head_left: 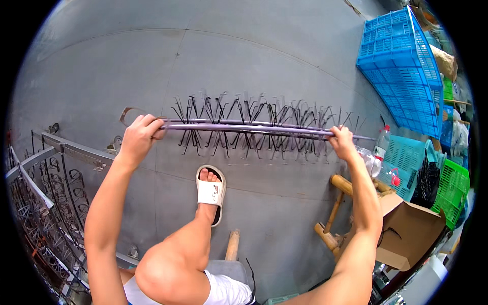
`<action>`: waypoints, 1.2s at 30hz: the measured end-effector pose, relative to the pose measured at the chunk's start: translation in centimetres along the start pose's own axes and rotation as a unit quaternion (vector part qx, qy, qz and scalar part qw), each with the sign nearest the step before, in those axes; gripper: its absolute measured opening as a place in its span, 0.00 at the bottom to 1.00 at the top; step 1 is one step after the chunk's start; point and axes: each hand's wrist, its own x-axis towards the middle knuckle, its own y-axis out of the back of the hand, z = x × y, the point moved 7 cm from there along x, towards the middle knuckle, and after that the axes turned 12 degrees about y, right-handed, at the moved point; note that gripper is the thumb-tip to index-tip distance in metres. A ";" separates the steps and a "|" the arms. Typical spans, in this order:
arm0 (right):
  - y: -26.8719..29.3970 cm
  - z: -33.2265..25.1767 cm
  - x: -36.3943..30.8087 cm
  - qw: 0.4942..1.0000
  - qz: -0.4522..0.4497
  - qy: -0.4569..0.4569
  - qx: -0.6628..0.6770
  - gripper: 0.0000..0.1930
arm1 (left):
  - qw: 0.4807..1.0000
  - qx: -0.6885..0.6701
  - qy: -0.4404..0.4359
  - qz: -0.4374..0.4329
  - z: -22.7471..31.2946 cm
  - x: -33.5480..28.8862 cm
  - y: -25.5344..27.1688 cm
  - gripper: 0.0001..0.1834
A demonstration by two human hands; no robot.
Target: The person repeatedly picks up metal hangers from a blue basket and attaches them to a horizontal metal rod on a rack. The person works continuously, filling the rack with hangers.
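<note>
A long hanging rack of slim, purple-tinted metal rods (244, 127) stretches level across my view, above the floor. Many thin black wire hooks (249, 109) stick out from it on both sides, a little blurred. My left hand (140, 136) is closed round its left end, beside a bent metal loop (127, 115). Toward the other end, my right hand (342, 140) grips the rods, whose tip reaches past the fingers.
Left stands a metal frame (76, 152) on casters, hung with wire pieces. To the right are a blue crate (394, 66), a bottle (381, 145), a turquoise basket (406, 157), a green basket (452, 188), an open cardboard box (412, 234) and a bamboo stool (330, 229). My sandalled foot (209, 190) rests below the rack.
</note>
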 end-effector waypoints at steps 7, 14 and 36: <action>12.7 -4.8 -4.1 0.990 0.137 0.012 -0.031 0.09 | 0.998 -0.030 0.047 0.037 2.8 -1.6 6.7 0.11; 26.0 -16.3 -2.4 0.928 0.334 0.158 -0.050 0.11 | 0.939 -0.001 0.216 0.268 4.6 -16.7 28.0 0.14; 10.2 -79.5 2.0 0.683 0.277 0.659 0.148 0.09 | 0.531 0.100 0.739 0.401 -1.0 -82.0 27.5 0.14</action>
